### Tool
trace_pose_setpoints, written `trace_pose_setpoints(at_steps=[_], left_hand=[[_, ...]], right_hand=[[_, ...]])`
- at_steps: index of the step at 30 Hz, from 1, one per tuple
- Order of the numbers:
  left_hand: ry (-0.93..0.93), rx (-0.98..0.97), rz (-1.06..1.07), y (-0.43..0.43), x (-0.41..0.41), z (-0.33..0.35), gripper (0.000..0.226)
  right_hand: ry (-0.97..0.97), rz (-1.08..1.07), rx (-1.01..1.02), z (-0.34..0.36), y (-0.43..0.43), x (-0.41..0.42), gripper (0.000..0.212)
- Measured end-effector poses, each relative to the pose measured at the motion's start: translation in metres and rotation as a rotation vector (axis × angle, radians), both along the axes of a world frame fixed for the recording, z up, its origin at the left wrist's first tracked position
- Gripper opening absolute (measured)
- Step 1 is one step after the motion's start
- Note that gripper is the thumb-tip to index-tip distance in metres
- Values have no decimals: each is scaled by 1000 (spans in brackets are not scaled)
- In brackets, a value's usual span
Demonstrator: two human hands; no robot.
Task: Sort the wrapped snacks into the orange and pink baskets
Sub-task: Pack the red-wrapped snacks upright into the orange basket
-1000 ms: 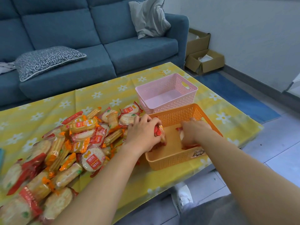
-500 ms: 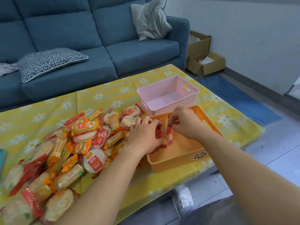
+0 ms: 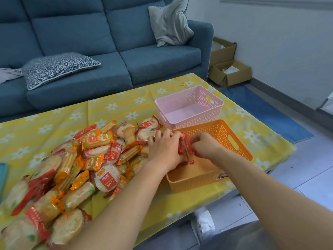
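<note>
both hands meet over the far-left part of the orange basket [image 3: 234,136], pressed in on a small bunch of red-wrapped snacks [image 3: 185,146] standing on edge between them. the left hand [image 3: 164,150] comes in from the pile side, knuckles up, its fingers curled against the left face of the bunch. the right hand [image 3: 205,147] reaches in across the basket's near-right rim, its fingers bent and pinching the bunch from the right. so the packets sit squeezed between the two hands, inside the basket's outline and close to its floor; whether their lower edge touches the floor cannot be told. one more packet [image 3: 220,175] shows at the basket's near right corner, partly hidden by the right forearm.

the pink basket [image 3: 194,121] stands just beyond the orange one, their walls close or touching, and no packets show inside it. the loose pile of snacks [image 3: 81,168], round rice crackers and long biscuits in red and orange wrappers, spreads to the left of the left hand, its nearest packets right beside the wrist and the orange basket's left wall.

all of it rests on a yellow tablecloth [image 3: 126,109] printed with white daisies. behind is a blue sofa [image 3: 108,42] with a patterned cushion [image 3: 57,67] and a grey pillow [image 3: 169,24]; cardboard boxes [image 3: 230,73] sit on the floor to the right, beside a blue rug [image 3: 261,109].
</note>
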State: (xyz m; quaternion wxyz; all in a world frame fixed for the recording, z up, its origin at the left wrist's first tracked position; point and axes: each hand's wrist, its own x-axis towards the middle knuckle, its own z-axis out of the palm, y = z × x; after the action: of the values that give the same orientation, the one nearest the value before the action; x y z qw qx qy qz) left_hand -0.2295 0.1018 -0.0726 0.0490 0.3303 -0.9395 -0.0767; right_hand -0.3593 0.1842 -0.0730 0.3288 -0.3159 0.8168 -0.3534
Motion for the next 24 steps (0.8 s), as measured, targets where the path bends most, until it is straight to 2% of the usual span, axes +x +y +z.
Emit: trace_pose_setpoints(at_steps=[2, 5, 8, 10, 13, 16, 18, 21, 24], left_hand=[[4, 56, -33, -1, 5, 3, 65], [171, 170, -63, -5, 28, 14, 62], [344, 193, -16, -17, 75, 21, 44], [339, 229, 66, -26, 117, 22, 25], [261, 224, 238, -40, 182, 26, 8], [105, 216, 423, -44, 237, 30, 4], [17, 259, 456, -40, 268, 29, 1], [-167, 300, 380, -34, 300, 27, 7], [-292, 285, 348, -34, 310, 22, 10]], right_hand=[[59, 22, 53, 6, 1, 1, 31], [268, -1, 50, 24, 1, 8, 24], [393, -21, -120, 49, -5, 37, 25], [392, 62, -235, 63, -14, 72, 26], [355, 310, -277, 68, -38, 131, 21], [388, 517, -117, 47, -68, 177, 25], [421, 578, 18, 30, -84, 196, 29], [515, 578, 169, 9, -101, 216, 55], [565, 491, 207, 0, -113, 224, 85]])
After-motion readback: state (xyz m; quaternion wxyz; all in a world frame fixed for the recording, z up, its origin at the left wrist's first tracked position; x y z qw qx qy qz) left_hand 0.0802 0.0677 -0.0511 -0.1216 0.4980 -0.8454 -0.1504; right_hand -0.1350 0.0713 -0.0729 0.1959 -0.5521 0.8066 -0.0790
